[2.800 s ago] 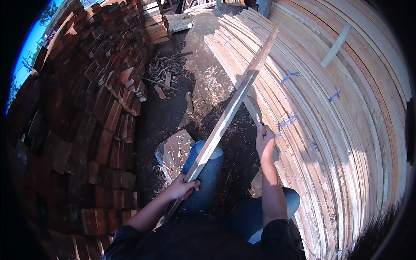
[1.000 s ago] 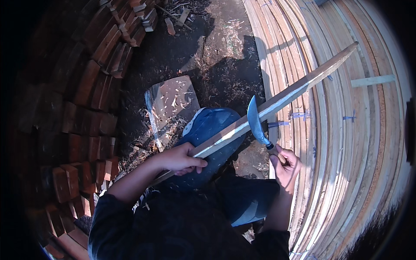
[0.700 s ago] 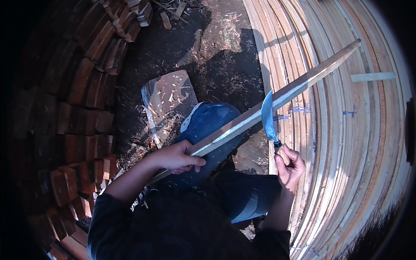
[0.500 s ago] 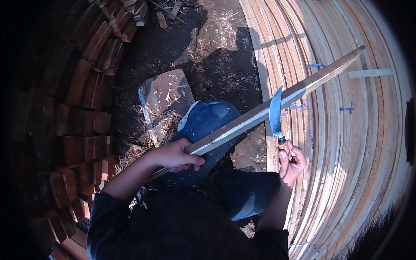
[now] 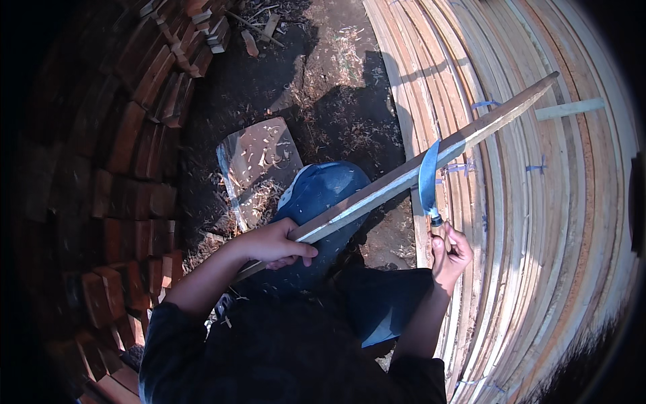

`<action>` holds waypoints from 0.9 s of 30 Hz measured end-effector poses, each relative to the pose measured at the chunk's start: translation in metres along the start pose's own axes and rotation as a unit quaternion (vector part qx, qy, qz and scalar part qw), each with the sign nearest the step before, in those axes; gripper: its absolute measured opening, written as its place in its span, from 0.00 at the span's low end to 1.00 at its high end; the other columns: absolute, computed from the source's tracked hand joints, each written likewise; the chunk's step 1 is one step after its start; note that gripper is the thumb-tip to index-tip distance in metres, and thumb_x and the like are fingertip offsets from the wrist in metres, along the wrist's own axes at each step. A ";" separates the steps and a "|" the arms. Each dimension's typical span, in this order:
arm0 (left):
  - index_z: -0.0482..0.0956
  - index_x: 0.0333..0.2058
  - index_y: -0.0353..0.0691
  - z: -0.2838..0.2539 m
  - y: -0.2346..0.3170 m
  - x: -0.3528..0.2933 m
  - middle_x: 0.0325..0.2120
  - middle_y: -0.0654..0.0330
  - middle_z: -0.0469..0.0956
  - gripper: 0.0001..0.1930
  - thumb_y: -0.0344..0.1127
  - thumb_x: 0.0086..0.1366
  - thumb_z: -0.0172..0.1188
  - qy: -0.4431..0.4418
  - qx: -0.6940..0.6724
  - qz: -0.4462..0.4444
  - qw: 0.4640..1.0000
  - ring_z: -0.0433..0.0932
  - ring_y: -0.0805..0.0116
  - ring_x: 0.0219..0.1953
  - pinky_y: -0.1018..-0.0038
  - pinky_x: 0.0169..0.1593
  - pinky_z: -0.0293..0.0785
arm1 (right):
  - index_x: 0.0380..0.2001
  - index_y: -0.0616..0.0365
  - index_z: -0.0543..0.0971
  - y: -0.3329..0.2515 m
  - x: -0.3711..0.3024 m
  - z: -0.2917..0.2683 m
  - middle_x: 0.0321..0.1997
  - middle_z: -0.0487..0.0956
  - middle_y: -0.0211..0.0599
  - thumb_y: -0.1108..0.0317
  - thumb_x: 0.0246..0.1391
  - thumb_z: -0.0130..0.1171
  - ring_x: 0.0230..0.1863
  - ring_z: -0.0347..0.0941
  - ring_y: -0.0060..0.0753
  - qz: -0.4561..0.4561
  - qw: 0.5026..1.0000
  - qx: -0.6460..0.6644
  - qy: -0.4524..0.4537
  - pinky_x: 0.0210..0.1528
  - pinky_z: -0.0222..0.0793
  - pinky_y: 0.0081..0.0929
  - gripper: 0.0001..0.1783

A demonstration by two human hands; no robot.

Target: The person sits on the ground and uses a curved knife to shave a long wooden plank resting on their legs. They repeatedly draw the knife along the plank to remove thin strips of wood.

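A long squared wooden strip (image 5: 383,190) slants across my raised knee, its near end under my left forearm and its far end out over stacked planks at the right. My left hand (image 5: 277,244) is closed round its lower part. In my right hand (image 5: 451,254) is the wooden handle of a curved-blade knife (image 5: 428,176). The blade stands roughly upright against or just over the strip's near side; whether it touches cannot be told. A pale, rough-edged band runs along the strip's near edge.
Long pale planks (image 5: 501,222) lie stacked along the right, some tied with blue string; a short pale slat (image 5: 570,109) rests across them. Brown wood blocks (image 5: 145,151) are piled at the left. A flat board (image 5: 262,151) strewn with shavings lies on the dirt ground (image 5: 343,111).
The view has shifted slightly. Both hands keep their hold, and the knife stays at nearly the same place along the strip.
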State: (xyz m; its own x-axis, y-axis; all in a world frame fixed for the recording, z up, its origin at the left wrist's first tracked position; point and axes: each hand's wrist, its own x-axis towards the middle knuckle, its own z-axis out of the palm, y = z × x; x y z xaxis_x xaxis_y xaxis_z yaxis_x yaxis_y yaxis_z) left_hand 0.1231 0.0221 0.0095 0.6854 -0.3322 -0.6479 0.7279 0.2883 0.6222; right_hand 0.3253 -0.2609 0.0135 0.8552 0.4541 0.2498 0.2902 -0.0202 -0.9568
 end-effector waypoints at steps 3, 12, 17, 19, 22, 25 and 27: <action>0.77 0.25 0.34 -0.002 0.002 0.001 0.07 0.70 0.62 0.16 0.43 0.61 0.60 -0.009 0.006 -0.002 1.000 0.61 0.79 0.08 0.78 0.13 0.57 | 0.44 0.64 0.77 0.006 -0.005 0.010 0.36 0.80 0.39 0.81 0.48 0.63 0.34 0.76 0.25 0.045 0.998 0.052 0.008 0.39 0.72 0.21 0.17; 0.77 0.25 0.33 0.001 0.001 -0.001 0.07 0.70 0.60 0.16 0.43 0.61 0.60 -0.005 -0.032 -0.011 0.999 0.60 0.80 0.08 0.79 0.13 0.55 | 0.45 0.69 0.75 0.009 -0.010 0.003 0.39 0.80 0.41 0.76 0.49 0.64 0.42 0.75 0.24 0.019 0.996 -0.083 -0.027 0.48 0.68 0.22 0.19; 0.77 0.26 0.32 -0.001 0.001 -0.001 0.07 0.71 0.60 0.16 0.43 0.61 0.60 -0.010 -0.015 -0.006 1.000 0.60 0.80 0.08 0.79 0.14 0.56 | 0.44 0.66 0.77 0.003 -0.016 -0.012 0.45 0.79 0.46 0.81 0.48 0.63 0.46 0.76 0.30 0.000 0.995 -0.090 0.040 0.49 0.69 0.24 0.17; 0.77 0.26 0.32 0.000 -0.001 0.002 0.07 0.71 0.60 0.16 0.43 0.61 0.60 -0.016 -0.014 -0.011 1.000 0.60 0.80 0.08 0.79 0.13 0.56 | 0.43 0.67 0.77 0.003 -0.016 -0.004 0.41 0.80 0.44 0.81 0.45 0.66 0.44 0.76 0.27 0.029 0.997 -0.044 0.053 0.44 0.71 0.21 0.19; 0.77 0.27 0.33 -0.002 0.002 0.002 0.08 0.71 0.60 0.16 0.43 0.62 0.60 -0.019 -0.006 -0.002 1.000 0.60 0.80 0.08 0.79 0.13 0.56 | 0.45 0.66 0.77 0.010 -0.018 -0.005 0.41 0.80 0.43 0.81 0.46 0.65 0.41 0.76 0.26 0.041 0.998 -0.050 -0.014 0.44 0.72 0.22 0.20; 0.77 0.27 0.33 -0.001 0.000 -0.001 0.08 0.71 0.60 0.16 0.43 0.62 0.60 -0.018 -0.014 -0.006 1.000 0.59 0.80 0.08 0.79 0.13 0.56 | 0.44 0.67 0.76 0.003 -0.005 -0.018 0.41 0.80 0.42 0.83 0.46 0.64 0.40 0.77 0.26 0.085 0.996 0.006 0.031 0.46 0.73 0.25 0.19; 0.77 0.26 0.33 -0.003 0.004 0.000 0.08 0.71 0.60 0.16 0.43 0.62 0.60 -0.020 -0.020 -0.018 0.999 0.60 0.80 0.08 0.79 0.14 0.56 | 0.43 0.66 0.77 0.010 -0.004 -0.012 0.40 0.80 0.43 0.82 0.47 0.64 0.39 0.77 0.27 0.046 0.998 0.028 0.035 0.46 0.73 0.25 0.17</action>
State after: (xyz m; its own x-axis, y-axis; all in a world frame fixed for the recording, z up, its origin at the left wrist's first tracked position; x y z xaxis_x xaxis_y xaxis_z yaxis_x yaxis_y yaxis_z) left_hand 0.1258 0.0258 0.0109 0.6574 -0.3793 -0.6511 0.7533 0.3107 0.5796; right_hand 0.3306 -0.2737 0.0046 0.9054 0.3895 0.1686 0.1866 -0.0084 -0.9824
